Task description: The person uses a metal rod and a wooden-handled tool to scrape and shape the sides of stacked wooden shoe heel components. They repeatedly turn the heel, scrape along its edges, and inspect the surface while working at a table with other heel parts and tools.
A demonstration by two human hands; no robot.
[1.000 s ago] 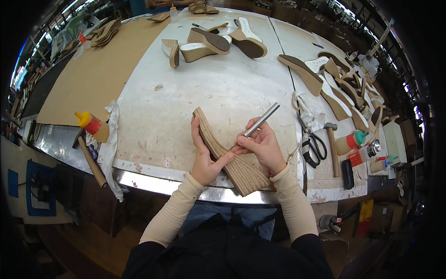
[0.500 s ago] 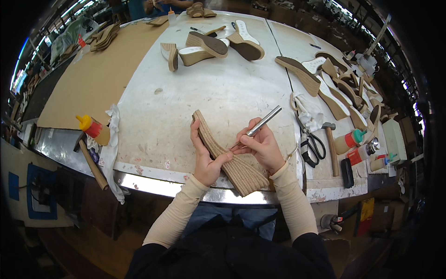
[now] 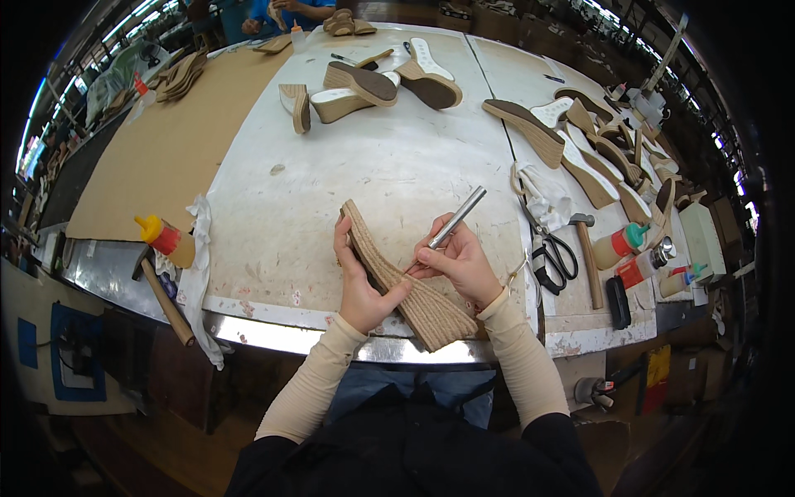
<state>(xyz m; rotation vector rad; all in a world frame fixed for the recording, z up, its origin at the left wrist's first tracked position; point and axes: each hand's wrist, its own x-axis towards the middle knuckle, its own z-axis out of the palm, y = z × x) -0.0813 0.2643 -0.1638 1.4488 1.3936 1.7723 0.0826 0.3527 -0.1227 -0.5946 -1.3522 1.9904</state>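
A rope-wrapped wedge shoe sole (image 3: 432,313) is tilted over the front edge of the table, its thick heel end toward me. My left hand (image 3: 364,290) grips it from the left, fingers around the far side and thumb on the rope side. In my right hand (image 3: 464,263) is a slim silver metal tool (image 3: 457,217), held like a pen. Its thin lower tip meets the rope surface near my left thumb; the exact shape of that tip is too small to tell.
Several wedge soles (image 3: 364,86) lie at the far middle, with a pile (image 3: 592,161) at right. Black-handled scissors (image 3: 553,263), a hammer (image 3: 590,265) and a green-capped bottle (image 3: 621,244) lie right. A yellow-capped bottle (image 3: 170,240) and another hammer (image 3: 167,302) stand left. Beyond, a person (image 3: 290,12) handles something.
The silver tool's upper end has swung slightly left and my right hand has shifted a little with it. My left hand still grips the sole. The whole view has shifted slightly.
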